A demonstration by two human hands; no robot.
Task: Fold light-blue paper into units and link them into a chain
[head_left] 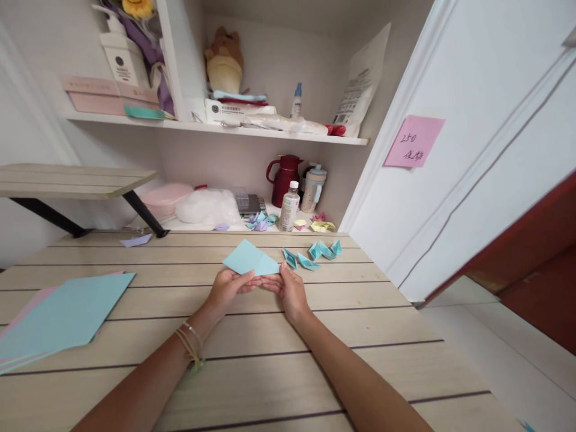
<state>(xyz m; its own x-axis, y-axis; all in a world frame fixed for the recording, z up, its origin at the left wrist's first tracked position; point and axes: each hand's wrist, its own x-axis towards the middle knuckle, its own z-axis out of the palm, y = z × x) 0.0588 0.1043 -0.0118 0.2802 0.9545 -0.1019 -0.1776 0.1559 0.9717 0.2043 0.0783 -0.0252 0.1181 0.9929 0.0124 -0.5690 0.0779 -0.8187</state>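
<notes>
A folded light-blue sheet of paper (pixel 250 257) is held just above the wooden table, in front of me. My left hand (pixel 229 287) grips its lower left edge, thumb on top and fingers beneath. My right hand (pixel 288 288) pinches its right corner between thumb and fingers. Both hands' fingertips nearly meet under the paper. Just beyond my right hand lie small folded blue paper boats (pixel 308 262), with several more blue folded pieces (pixel 326 249) behind them.
A stack of coloured paper (pixel 67 312) lies at the left on the slatted table (pixel 360 372). A small raised shelf (pixel 76 180) stands behind it. At the back are a plastic bottle (pixel 289 209), a dark red jug (pixel 286 180), a tumbler (pixel 314 189) and paper pieces (pixel 261 221).
</notes>
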